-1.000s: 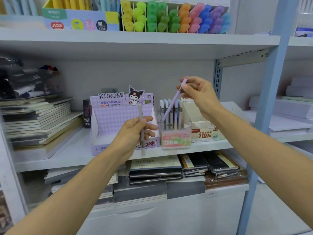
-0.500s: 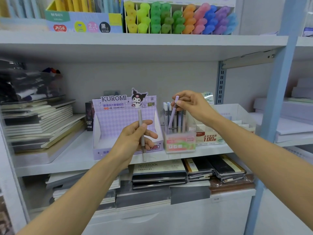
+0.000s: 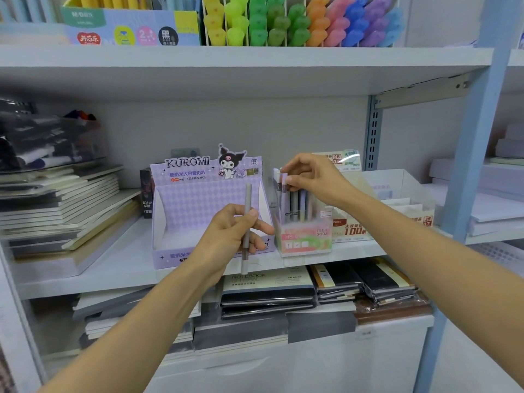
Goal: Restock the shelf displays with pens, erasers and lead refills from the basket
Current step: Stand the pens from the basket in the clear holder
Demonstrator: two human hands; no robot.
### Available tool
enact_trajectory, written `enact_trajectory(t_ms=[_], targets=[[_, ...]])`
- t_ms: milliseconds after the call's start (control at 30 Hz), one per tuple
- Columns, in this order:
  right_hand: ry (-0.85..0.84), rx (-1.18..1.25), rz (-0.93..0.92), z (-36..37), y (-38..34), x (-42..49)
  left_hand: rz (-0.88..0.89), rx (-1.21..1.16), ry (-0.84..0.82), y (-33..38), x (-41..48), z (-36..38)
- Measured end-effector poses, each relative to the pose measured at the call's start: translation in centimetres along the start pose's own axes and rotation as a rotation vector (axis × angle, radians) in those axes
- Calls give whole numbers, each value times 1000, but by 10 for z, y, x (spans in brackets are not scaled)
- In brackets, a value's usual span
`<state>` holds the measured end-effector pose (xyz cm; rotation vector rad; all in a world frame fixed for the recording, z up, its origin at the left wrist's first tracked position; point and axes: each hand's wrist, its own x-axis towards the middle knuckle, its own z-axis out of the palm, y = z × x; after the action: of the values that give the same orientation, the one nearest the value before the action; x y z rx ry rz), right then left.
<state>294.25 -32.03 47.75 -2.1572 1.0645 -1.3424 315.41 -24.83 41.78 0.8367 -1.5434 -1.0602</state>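
Note:
My left hand [image 3: 231,236] grips a grey pen [image 3: 246,211] upright in front of the purple Kuromi display box [image 3: 198,194]. My right hand [image 3: 314,177] pinches the top of a lilac pen [image 3: 284,186] that stands inside the clear pen holder [image 3: 304,239] with several other pens. The holder sits on the middle shelf, just right of the Kuromi box. The basket is out of view.
A beige lead refill box [image 3: 354,228] and a white open carton [image 3: 402,188] stand right of the holder. Notebook stacks [image 3: 65,199] fill the shelf's left; more notebooks [image 3: 269,290] lie below. Highlighters [image 3: 300,21] line the top shelf. A blue upright [image 3: 476,143] rises at right.
My right hand has lowered the lilac pen from above the holder down into it among the other pens. My left hand has stayed put with the grey pen.

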Motion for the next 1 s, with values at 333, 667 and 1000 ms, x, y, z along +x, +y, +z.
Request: enact_trajectory(t_ms=[333,667,1000], targets=[[-47,61,-120,11,-36,-20,-29,17,-36,7,-7,3],[-13,275,-49,-12,-33,-53,-23,-58,14,21,-23,-5],[-413,258,104,-3,-21,-94,157,-217,179,30,-18,21]])
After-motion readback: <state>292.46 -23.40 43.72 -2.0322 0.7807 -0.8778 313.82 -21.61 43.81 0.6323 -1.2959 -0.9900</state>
